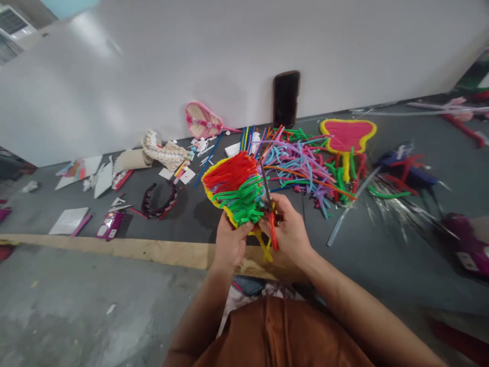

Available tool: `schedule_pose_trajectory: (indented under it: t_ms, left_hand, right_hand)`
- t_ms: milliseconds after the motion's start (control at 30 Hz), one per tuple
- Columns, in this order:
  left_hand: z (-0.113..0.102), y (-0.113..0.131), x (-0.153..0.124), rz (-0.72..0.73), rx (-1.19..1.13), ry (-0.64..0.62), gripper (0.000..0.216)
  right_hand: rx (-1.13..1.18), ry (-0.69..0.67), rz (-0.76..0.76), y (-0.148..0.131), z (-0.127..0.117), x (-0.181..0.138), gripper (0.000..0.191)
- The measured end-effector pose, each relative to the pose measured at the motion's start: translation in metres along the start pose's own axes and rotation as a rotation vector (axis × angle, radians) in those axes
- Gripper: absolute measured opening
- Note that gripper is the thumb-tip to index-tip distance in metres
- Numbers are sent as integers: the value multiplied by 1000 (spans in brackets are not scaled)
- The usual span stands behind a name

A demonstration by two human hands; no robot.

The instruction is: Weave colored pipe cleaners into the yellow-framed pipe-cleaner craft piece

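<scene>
Over the dark table (194, 227), near its front edge, I have the fuzzy panel (235, 188) of red and green strands; I judge it light, soft and easily crushed, best pinched by its yellow rim. My left hand (231, 239) clasps its lower edge; my right hand (288, 227), close beside, grips red-handled scissors (272, 224). Beyond, a tangled pipe-cleaner heap (290, 160) crowds the blades, then a yellow-edged pink fan (349, 135), a propped phone (286, 97), and paper scraps (202, 145).
</scene>
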State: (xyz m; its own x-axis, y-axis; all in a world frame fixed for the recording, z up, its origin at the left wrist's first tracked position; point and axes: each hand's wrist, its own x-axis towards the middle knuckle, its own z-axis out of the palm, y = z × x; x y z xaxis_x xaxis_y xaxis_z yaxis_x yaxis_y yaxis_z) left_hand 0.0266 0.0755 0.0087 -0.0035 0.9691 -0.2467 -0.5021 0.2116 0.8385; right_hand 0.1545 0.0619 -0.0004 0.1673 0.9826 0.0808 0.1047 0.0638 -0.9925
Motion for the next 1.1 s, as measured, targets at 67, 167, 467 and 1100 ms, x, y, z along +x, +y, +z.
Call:
schedule_pose_trajectory:
  t_ms: [67,167,467,1100]
  left_hand:
    - [1,1,-1,12,0,-6,56]
    - [-1,3,0,17,-6,1,51]
    - [-29,22,9,-45,-44,-37,46]
    - [-20,17,1,161,-43,36,60]
  right_hand:
    - [30,1,13,0,2,0,38]
    - [32,-28,15,-3,-4,2,36]
    - [-692,25,-129,5,-77,1,40]
    - [74,-158,9,-14,-6,8,35]
